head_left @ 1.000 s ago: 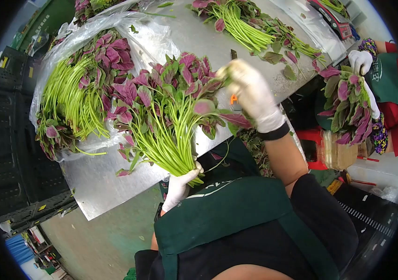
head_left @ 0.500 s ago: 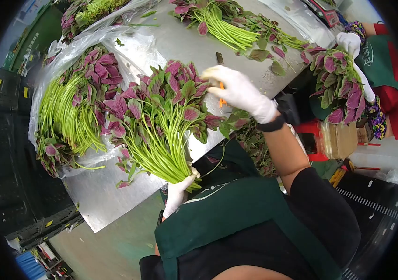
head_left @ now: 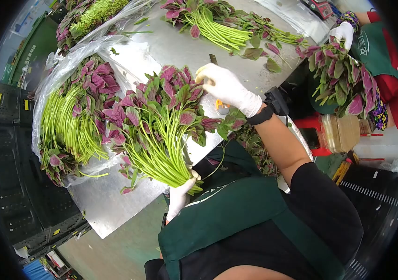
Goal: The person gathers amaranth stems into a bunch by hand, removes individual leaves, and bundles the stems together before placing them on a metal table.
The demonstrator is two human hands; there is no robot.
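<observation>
My left hand (head_left: 179, 199), in a white glove, is wrapped round the lower stems of a large bunch of red amaranth (head_left: 164, 126). Its green stems fan up and left into purple and green leaves. At the upper right of these leaves is my gloved right hand (head_left: 227, 87), its fingers curled in and the fingertips at the leaf edge. Whatever lies between them is too small to make out. Just below that hand an orange-handled tool (head_left: 220, 104) shows, partly hidden, near a dark blade-like piece (head_left: 213, 59) on the metal table (head_left: 110, 200).
A clear plastic bag (head_left: 38, 116) holds more amaranth (head_left: 70, 116) at left. Further bunches (head_left: 217, 30) lie at the back. Black crates (head_left: 17, 182) line the left side. A co-worker's gloved hand (head_left: 342, 35) holds amaranth (head_left: 343, 74) at right, near a scale (head_left: 318, 8).
My right hand has shifted slightly left at the leaf tops, and its fingers are more curled. My left hand keeps its hold. The co-worker's bunch at right has tilted.
</observation>
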